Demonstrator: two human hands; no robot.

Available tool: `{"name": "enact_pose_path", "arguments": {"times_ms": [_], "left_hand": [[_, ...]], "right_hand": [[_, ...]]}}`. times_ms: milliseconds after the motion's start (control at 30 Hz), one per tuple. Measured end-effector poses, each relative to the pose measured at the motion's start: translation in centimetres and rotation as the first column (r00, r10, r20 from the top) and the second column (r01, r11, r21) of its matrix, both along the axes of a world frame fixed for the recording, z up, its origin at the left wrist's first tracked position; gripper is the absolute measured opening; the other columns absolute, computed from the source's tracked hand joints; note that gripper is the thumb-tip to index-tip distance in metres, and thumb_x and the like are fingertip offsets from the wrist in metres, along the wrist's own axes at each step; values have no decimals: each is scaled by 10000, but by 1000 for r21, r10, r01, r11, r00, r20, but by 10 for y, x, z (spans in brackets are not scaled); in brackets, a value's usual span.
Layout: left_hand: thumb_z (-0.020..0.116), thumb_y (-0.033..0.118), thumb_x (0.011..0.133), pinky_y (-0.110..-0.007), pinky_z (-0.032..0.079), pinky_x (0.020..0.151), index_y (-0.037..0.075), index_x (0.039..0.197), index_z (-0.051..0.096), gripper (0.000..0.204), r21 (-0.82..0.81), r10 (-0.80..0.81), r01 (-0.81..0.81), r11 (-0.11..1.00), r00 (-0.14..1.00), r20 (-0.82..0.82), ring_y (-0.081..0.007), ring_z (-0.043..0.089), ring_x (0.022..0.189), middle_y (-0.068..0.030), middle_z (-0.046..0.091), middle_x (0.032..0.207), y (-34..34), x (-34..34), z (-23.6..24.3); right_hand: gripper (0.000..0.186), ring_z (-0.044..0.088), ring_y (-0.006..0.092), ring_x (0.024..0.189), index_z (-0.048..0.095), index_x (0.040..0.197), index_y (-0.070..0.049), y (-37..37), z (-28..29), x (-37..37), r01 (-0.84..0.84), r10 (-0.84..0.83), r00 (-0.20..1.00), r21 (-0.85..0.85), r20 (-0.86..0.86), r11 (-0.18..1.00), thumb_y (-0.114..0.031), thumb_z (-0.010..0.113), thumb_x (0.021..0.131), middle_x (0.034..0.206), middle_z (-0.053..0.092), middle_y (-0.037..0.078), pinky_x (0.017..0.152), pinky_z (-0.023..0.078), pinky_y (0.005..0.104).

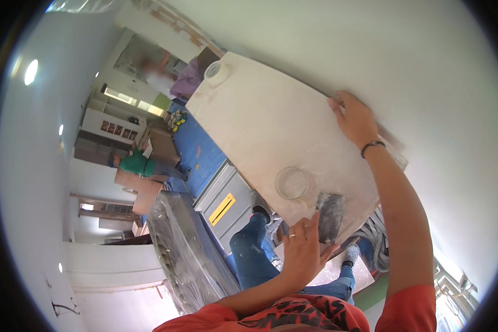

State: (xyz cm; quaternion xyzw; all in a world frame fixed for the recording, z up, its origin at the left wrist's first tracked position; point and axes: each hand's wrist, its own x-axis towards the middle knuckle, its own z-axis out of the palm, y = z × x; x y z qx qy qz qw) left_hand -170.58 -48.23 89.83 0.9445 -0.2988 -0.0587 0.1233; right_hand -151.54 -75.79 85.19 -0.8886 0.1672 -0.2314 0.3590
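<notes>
A broad, pale board (265,116), streaked with white dust, spans the space before me along the wall. My right hand (357,122), with a dark bracelet at the wrist, grips its wall-side edge. At the near end lies a dark, dust-covered rectangular piece (331,213); it looks like an abrasive sheet, but I cannot tell for certain. My left hand (305,246), wearing a ring, has its fingers stretched out against that piece's left side. Beside them stands a round, clear tub (292,183). A white ring-shaped item (216,73) sits at the far end.
A pale wall (442,110) runs along the right. Left of the board are a grey case (227,205) with a yellow strip and a plastic-wrapped item (191,243). Coiled grey hose (373,238) lies beneath it. A person in green (138,162) and another person (160,80) are farther off.
</notes>
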Motion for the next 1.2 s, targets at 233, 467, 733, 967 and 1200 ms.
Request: {"name": "enact_pose_path", "arguments": {"times_ms": [233, 467, 733, 967, 1200], "left_hand": [[794, 222, 818, -536, 452, 960, 17, 1528, 379, 848, -21, -38, 37, 999, 996, -85, -427, 526, 1180, -240, 521, 1298, -7, 0, 10], [735, 121, 837, -499, 540, 795, -16, 1422, 513, 641, -154, -198, 195, 969, 980, -4, -415, 667, 975, -228, 662, 1164, 14, 14, 17], [678, 89, 971, -466, 567, 683, 56, 1159, 712, 194, -128, 2, 36, 991, 958, 288, -336, 735, 780, -141, 743, 904, 22, 64, 55], [522, 199, 1067, -492, 542, 859, -79, 1390, 552, 427, -481, 281, 367, 796, 481, 831, -450, 674, 1044, -291, 667, 1175, -62, 355, 180], [548, 169, 1025, -512, 560, 854, -43, 1408, 589, 439, -301, 268, 387, 872, 137, 954, -435, 696, 1018, -260, 694, 1172, -141, 434, 237]], "right_hand": [[492, 715, 338, 1041, 631, 1298, -64, 1, 6, 1, 3, -2, 999, 31, -46, 1000, -488, 555, 1060, 1128, 757, 118, 935, 554, 458], [511, 720, 363, 994, 633, 1249, -52, 1, 4, 1, -11, 11, 1000, 15, -8, 1000, -516, 520, 1067, 1097, 746, 145, 898, 573, 482], [506, 725, 365, 967, 644, 1220, -50, 1, 0, 1, 14, -14, 1000, 2, 27, 1000, -517, 533, 1061, 1073, 748, 143, 870, 588, 476], [500, 730, 359, 943, 653, 1195, -47, 1, 1, 1, 12, -12, 1000, 24, 8, 1000, -516, 552, 1052, 1057, 755, 128, 852, 591, 471], [437, 732, 359, 987, 662, 1200, -72, 1, 5, -1, 15, -16, 1000, 91, 7, 996, -467, 645, 1014, 1073, 767, 133, 882, 578, 461]]}}
